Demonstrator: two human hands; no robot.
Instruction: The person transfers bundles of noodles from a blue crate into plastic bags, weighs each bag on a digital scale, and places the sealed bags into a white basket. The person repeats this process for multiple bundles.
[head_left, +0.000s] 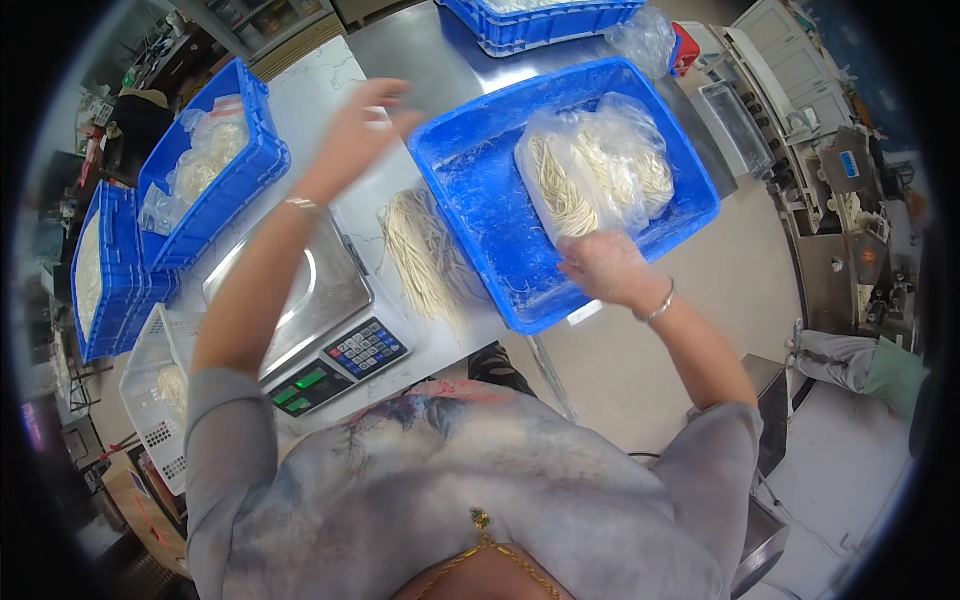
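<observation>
My right hand (609, 266) grips the near end of a clear plastic bag of noodles (559, 187) inside a large blue plastic crate (517, 311). More bagged noodles (634, 176) lie against that bag on its right. Blurred by motion, my left hand (367, 124) is raised to the left of the crate's far left corner. Its fingers are apart, with nothing between them. Loose noodles (420, 259) lie on the white marbled tabletop (480, 330), between the crate and a digital scale (330, 292). The scale's steel pan is partly hidden by my left forearm.
On the left stand a blue crate with bagged noodles (214, 161), a blue crate of white contents (90, 277) and a white perforated basket (146, 360). Another blue crate (555, 30) sits on the steel table (409, 56) at the back. A person (855, 364) is at far right.
</observation>
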